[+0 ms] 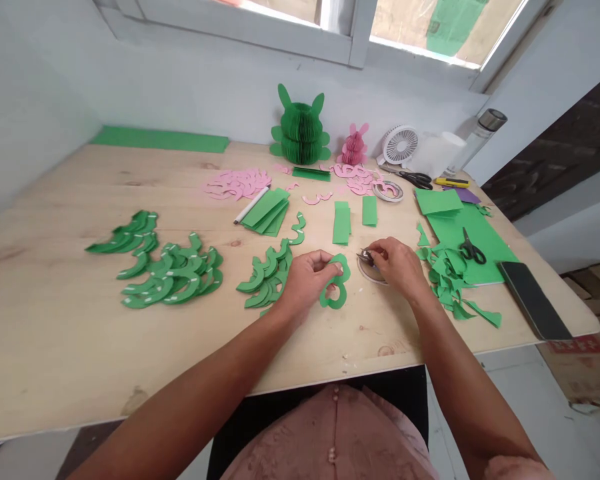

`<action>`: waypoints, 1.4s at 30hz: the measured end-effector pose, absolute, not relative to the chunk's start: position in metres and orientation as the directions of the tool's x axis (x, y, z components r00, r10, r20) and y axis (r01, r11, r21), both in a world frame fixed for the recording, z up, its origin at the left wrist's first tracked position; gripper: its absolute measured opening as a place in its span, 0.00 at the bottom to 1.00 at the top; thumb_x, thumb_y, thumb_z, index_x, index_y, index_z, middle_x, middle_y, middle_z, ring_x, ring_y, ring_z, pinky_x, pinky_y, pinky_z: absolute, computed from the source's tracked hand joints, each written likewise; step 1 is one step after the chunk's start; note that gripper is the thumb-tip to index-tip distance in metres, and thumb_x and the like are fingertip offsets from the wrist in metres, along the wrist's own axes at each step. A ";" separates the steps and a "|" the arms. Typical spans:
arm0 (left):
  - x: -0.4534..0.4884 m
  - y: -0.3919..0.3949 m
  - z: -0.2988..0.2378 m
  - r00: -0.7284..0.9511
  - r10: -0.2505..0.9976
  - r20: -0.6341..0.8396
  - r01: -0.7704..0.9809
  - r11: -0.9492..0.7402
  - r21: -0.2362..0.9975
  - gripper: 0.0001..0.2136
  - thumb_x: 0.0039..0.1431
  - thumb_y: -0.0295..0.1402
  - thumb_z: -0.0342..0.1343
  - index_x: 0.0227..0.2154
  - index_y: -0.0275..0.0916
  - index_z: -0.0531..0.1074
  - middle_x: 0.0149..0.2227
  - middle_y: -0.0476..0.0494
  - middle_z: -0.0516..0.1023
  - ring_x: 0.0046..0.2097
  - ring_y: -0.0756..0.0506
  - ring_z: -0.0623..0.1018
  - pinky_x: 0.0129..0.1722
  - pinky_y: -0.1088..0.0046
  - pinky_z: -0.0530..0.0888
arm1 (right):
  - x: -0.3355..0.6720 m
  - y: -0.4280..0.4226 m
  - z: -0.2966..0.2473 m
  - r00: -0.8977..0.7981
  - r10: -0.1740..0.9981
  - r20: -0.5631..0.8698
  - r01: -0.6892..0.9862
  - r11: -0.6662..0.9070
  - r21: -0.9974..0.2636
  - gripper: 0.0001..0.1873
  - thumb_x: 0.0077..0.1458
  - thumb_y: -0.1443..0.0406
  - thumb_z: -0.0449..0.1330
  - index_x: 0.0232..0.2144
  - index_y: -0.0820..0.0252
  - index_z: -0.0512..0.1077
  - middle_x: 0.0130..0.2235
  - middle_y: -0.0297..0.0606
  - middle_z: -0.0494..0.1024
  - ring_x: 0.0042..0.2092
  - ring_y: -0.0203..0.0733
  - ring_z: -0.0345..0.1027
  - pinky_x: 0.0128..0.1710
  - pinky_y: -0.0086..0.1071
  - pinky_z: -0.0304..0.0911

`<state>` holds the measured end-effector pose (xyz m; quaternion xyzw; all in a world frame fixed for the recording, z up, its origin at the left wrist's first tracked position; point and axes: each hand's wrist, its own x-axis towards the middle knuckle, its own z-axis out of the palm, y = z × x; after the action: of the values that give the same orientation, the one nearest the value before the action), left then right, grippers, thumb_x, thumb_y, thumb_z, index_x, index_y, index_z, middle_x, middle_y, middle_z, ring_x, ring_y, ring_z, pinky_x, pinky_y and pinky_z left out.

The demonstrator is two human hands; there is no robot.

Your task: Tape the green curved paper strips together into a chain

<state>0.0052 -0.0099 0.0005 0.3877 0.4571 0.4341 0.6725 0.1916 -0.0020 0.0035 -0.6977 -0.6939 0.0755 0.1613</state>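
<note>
Crease risk, green paper cutout [337,299].
My left hand [307,277] pinched it over the desk [55,327]; my right hand [396,261] gripped a small dark tool [364,257] at the tape roll [367,275]. Overtight pinching, I judged, could bend its curves.

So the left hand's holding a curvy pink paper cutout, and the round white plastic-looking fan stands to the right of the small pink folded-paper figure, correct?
Not quite: the curvy paper cutout in the left hand is green, not pink, as the head view shows. The fan does stand right of the small pink folded-paper figure.
</note>
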 end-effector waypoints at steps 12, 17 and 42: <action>0.006 -0.009 -0.001 0.201 0.936 -0.288 -0.232 0.331 0.915 0.07 0.40 0.30 0.61 0.20 0.35 0.68 0.20 0.51 0.72 0.17 0.55 0.66 0.15 0.79 0.64 | 0.184 -0.003 0.003 -0.076 0.981 0.179 0.985 0.102 -0.141 0.10 0.56 0.68 0.52 0.34 0.57 0.74 0.35 0.39 0.76 0.39 0.43 0.67 0.34 0.32 0.55; 0.005 -0.009 -0.001 0.217 0.930 -0.295 -0.244 0.345 0.906 0.07 0.40 0.31 0.61 0.20 0.35 0.68 0.20 0.50 0.71 0.16 0.56 0.65 0.14 0.80 0.63 | 0.184 -0.004 0.010 -0.146 0.975 0.168 0.989 0.147 0.006 0.11 0.59 0.67 0.51 0.35 0.58 0.74 0.35 0.42 0.76 0.38 0.44 0.67 0.33 0.33 0.52; 0.002 -0.004 -0.002 0.205 0.938 -0.281 -0.239 0.326 0.915 0.07 0.41 0.31 0.61 0.20 0.35 0.69 0.20 0.50 0.72 0.17 0.55 0.66 0.16 0.79 0.64 | 0.203 0.010 0.016 -0.583 0.812 0.013 0.768 0.546 0.336 0.16 0.60 0.71 0.46 0.31 0.64 0.73 0.29 0.43 0.74 0.32 0.42 0.61 0.31 0.35 0.44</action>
<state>0.0022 -0.0037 -0.0019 0.3834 0.4556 0.4360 0.6748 0.2028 0.0104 0.0163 -0.4509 -0.8762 -0.1545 -0.0719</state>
